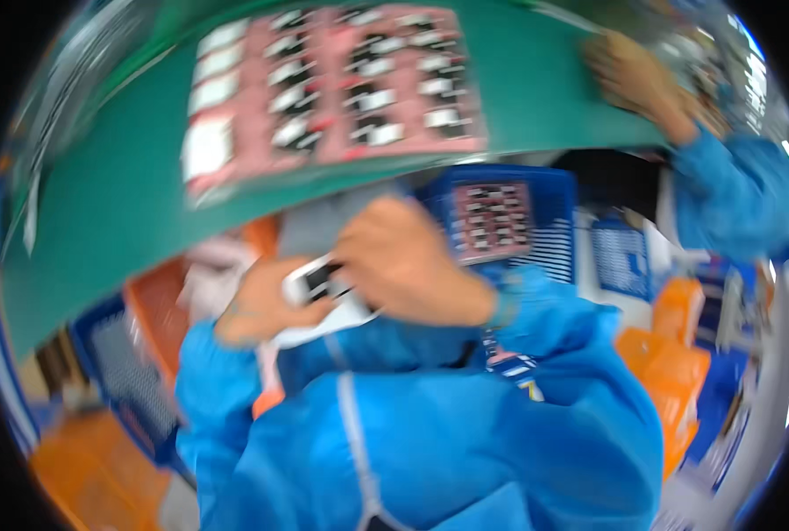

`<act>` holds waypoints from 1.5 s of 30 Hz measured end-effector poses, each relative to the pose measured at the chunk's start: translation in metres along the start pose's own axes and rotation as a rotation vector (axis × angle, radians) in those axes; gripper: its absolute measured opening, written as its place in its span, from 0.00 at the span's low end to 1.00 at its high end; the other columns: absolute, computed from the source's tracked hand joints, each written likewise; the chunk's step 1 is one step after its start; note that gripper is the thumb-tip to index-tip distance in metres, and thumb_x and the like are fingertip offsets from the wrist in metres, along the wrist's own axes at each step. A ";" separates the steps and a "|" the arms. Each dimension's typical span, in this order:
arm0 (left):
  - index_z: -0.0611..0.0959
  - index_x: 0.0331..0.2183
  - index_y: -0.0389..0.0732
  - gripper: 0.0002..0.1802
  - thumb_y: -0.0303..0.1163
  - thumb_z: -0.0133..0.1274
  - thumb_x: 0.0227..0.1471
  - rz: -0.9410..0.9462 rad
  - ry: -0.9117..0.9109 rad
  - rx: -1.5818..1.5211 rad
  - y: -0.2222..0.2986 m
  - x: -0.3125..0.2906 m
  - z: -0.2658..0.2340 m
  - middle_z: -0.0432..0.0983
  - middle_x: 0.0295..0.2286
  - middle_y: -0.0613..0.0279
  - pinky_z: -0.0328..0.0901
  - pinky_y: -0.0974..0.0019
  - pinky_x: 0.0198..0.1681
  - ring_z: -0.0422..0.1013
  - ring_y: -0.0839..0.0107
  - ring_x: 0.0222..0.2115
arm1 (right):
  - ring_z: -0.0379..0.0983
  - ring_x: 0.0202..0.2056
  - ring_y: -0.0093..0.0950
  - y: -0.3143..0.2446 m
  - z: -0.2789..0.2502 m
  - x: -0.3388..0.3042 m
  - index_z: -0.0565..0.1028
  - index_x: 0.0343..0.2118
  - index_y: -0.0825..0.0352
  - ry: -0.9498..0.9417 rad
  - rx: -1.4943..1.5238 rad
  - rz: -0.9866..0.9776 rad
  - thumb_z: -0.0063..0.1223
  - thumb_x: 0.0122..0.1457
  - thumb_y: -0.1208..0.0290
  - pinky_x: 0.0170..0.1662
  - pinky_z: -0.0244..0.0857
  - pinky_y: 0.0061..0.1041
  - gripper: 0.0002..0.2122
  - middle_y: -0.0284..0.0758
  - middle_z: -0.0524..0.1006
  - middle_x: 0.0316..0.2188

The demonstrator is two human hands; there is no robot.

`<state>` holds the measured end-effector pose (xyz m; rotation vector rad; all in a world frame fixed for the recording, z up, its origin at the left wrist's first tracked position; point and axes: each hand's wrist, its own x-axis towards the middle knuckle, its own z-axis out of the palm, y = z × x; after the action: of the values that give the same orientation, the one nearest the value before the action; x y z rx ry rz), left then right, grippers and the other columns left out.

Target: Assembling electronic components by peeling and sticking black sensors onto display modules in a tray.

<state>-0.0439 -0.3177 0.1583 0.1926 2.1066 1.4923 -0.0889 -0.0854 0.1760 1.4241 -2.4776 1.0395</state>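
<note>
My left hand (266,301) grips a small white part with a black section (315,281) in front of my body. Its thumb lies along the near side of the part. My right hand (399,261) meets it from the right, its fingers closed at the part's black end; motion blur hides exactly what they pinch. Just beyond both hands, a pink tray (328,150) rests on the green table, with rows of similar black-and-white parts in its slots. Its left column carries several plain white pieces (210,146).
The green table (120,212) spans the far side. Below its edge stands a blue basket (558,190) with another pink tray of parts (494,221). An orange bin (157,301) and a blue crate (129,372) are at left. A co-worker's hand (629,75) rests at the table's far right.
</note>
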 end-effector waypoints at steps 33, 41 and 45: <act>0.82 0.30 0.39 0.12 0.37 0.66 0.49 0.495 -0.086 0.359 0.057 -0.041 -0.084 0.77 0.26 0.58 0.67 0.58 0.30 0.74 0.57 0.28 | 0.67 0.38 0.18 0.018 -0.124 0.067 0.75 0.35 0.68 0.100 0.889 0.567 0.58 0.61 0.77 0.42 0.62 0.20 0.03 0.28 0.72 0.34; 0.83 0.22 0.42 0.20 0.48 0.57 0.57 0.485 -0.001 0.747 0.092 -0.035 -0.151 0.76 0.21 0.61 0.65 0.55 0.26 0.72 0.58 0.24 | 0.67 0.32 0.13 0.059 -0.075 0.154 0.77 0.34 0.67 -0.144 0.845 0.592 0.59 0.62 0.69 0.36 0.60 0.17 0.07 0.24 0.75 0.30; 0.84 0.33 0.43 0.10 0.38 0.60 0.53 0.493 0.538 0.874 0.040 -0.010 -0.140 0.75 0.31 0.62 0.69 0.59 0.28 0.74 0.61 0.27 | 0.66 0.32 0.13 0.060 -0.038 0.177 0.77 0.35 0.66 -0.215 0.855 0.641 0.60 0.62 0.67 0.36 0.60 0.16 0.08 0.22 0.74 0.30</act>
<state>-0.1142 -0.4224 0.2311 0.7360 3.2280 0.7721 -0.2445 -0.1720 0.2453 0.8411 -2.8591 2.3959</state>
